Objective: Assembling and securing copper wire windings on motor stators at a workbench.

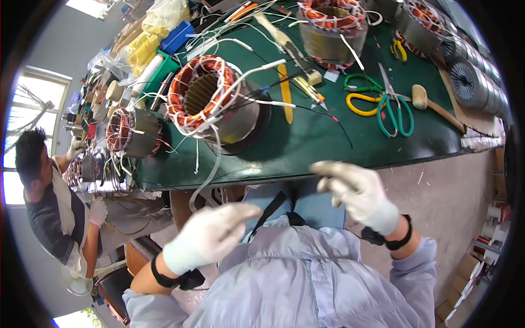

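In front of my body, just off the table's near edge, my left hand (210, 235) and my right hand (358, 194) hang in the air, both in white gloves. The left one points its fingers rightward, stretched out, with nothing visible in them. On the right hand the forefinger reaches left and the thumb stands apart below; it shows nothing held. Nearest to my left hand is a motor stator (240, 123) with orange copper windings laced in white cord. From it a pale sleeve (214, 161) droops over the table edge and passes behind that hand.
The green table (322, 131) also bears scissors with green handles (396, 112), yellow-and-green scissors (363, 93), a wooden mallet (429, 101), a yellow strip (285, 93), a cutter knife (309, 90), a brush (295, 54) and further stators (333, 41). A co-worker (60, 208) sits at the left.
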Demonstrator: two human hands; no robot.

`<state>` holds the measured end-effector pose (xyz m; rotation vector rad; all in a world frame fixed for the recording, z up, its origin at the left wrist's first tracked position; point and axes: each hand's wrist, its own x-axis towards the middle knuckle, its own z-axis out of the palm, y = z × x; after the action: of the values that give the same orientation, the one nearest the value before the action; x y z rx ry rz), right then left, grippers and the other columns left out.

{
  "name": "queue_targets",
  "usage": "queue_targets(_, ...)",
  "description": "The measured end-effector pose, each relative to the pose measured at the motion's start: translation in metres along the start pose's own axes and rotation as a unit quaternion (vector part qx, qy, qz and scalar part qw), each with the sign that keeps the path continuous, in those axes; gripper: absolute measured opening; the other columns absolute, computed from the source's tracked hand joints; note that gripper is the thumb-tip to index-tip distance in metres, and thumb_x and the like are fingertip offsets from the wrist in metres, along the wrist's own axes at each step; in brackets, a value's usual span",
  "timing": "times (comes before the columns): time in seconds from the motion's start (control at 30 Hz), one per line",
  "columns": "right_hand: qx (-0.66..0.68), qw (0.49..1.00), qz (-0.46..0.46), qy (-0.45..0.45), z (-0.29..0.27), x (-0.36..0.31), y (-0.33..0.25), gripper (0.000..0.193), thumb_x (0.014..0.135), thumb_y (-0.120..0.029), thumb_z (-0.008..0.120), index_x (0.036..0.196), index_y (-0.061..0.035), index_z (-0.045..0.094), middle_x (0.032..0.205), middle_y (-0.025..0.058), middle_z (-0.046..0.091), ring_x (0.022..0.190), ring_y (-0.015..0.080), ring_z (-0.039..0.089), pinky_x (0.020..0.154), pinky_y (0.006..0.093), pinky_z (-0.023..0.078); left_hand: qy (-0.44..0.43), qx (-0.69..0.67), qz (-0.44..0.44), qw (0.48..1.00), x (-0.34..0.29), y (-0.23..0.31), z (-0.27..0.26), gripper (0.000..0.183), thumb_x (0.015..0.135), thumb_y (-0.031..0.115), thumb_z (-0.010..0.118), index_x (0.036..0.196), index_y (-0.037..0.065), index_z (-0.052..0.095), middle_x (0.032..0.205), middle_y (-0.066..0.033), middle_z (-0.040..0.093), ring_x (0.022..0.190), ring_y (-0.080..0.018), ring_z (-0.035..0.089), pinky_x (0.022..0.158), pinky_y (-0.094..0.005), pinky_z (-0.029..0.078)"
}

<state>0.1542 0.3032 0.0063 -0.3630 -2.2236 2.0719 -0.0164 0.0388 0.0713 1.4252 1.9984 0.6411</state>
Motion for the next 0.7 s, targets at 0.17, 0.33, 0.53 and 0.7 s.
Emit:
queue_targets(0.17, -0.009, 0.998, -0.031, -0.050, 0.048, 0.029, 0.009, 0.027, 0.103, -0.013, 0.051, 0.125, -0.0024, 0.062, 0.087, 0.0119, 0.066, 0.072, 0.0190, 0.063, 0.074, 0.0320, 0.052, 0.311, 0.415, 0.065, 0.853, 0.060, -0.011, -0.068, 0.050, 0.083, 0.015, 0.073, 0.129, -0.001, 0.059, 0.135, -0.0194, 0.056, 0.125, -0.0388, 0.054, 0.106, -0.0502, 0.042)
queue_targets(0.33, 0.062, 0.980, 0.165, -0.098, 0.027, 0.009, 0.001, 0.026, 0.101, -0.012, 0.054, 0.121, -0.0020, 0.066, 0.090, 0.0074, 0.069, 0.067, 0.0084, 0.057, 0.062, 0.0265, 0.048, 0.277, 0.370, 0.046, 0.886, 0.081, -0.059, -0.066, 0.044, 0.091, 0.037, 0.067, 0.115, 0.001, 0.060, 0.099, -0.0164, 0.061, 0.103, -0.0409, 0.057, 0.097, -0.0482, 0.043)
queue_targets(0.53, 0.019, 0.973, 0.224, -0.046, 0.023, -0.026, -0.016, 0.027, 0.100, -0.012, 0.052, 0.117, 0.0004, 0.068, 0.080, 0.0037, 0.070, 0.061, 0.0051, 0.055, 0.057, 0.0222, 0.047, 0.351, 0.276, 0.104, 0.889, 0.089, -0.070, -0.063, 0.023, 0.078, 0.018, 0.074, 0.091, 0.002, 0.066, 0.080, -0.0121, 0.059, 0.082, -0.0323, 0.058, 0.081, -0.0396, 0.044)
queue_targets(0.7, -0.016, 0.986, 0.146, -0.080, 0.058, 0.003, -0.032, 0.025, 0.102, -0.012, 0.051, 0.115, 0.0007, 0.066, 0.073, 0.0062, 0.067, 0.065, 0.0106, 0.067, 0.061, 0.0261, 0.052, 0.399, 0.304, 0.165, 0.849, 0.089, -0.086, -0.066, 0.022, 0.077, 0.023, 0.077, 0.084, 0.006, 0.065, 0.070, -0.0086, 0.057, 0.073, -0.0310, 0.058, 0.072, -0.0416, 0.044)
